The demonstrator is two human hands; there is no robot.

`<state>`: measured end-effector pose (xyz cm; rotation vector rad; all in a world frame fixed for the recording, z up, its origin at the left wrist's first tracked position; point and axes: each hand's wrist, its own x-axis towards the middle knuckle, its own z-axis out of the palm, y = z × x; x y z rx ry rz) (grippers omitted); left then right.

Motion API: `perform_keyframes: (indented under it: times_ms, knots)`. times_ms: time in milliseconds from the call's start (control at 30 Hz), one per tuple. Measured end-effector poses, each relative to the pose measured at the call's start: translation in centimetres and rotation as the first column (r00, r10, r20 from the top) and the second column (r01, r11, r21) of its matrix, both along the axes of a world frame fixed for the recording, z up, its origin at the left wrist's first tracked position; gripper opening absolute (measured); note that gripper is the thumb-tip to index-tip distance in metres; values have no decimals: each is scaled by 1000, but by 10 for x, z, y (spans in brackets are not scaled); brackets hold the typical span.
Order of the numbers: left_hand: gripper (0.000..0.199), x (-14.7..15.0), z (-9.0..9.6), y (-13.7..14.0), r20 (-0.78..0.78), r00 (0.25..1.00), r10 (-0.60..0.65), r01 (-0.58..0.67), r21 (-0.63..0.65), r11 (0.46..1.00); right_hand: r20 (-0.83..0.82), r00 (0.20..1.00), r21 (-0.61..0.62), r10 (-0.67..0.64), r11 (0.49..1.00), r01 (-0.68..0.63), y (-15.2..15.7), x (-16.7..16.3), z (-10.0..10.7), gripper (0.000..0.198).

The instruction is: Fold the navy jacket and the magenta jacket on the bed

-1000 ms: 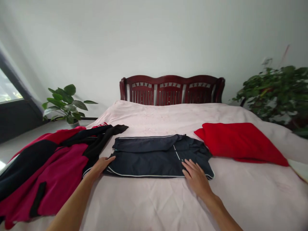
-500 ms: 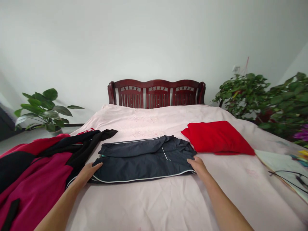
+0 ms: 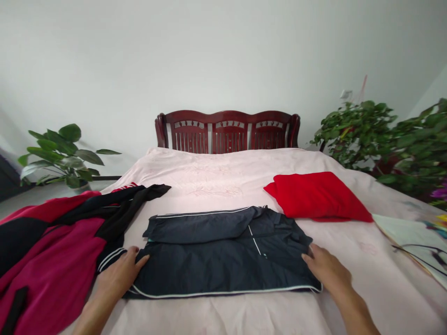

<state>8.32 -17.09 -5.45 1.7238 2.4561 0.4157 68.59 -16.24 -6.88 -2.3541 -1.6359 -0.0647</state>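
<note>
While pink sheet (image 3: 213, 170) bears navy garment (image 3: 209, 267) | wooden headboard (image 3: 229, 118) beyond | plants (image 3: 356, 128) flanking

You can read no word, number or brand here. On the folded navy garment (image 3: 209, 267), you may note a small pale mark (image 3: 265, 256) at the near end of the white line (image 3: 255, 243), too small to decipher.

Soft, diffuse light; stretched edges
</note>
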Motion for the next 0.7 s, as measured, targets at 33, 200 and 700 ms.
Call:
perform_keyframes:
  times_ms: [33,200,700]
  knots:
    - [48,10,3,3,-84,996,-17,18,14,1000,56,998,6,6,1000,-6,5,-15,10,39]
    - [52,91,8,42,-332,907,-258,321,150,935,43,904,172,426,888,-427,38,-158,42,54]
    - [62,53,-27,98,-348,776,-526,550,-36,835,133,670,-65,730,681,-729,129,-189,-15,54]
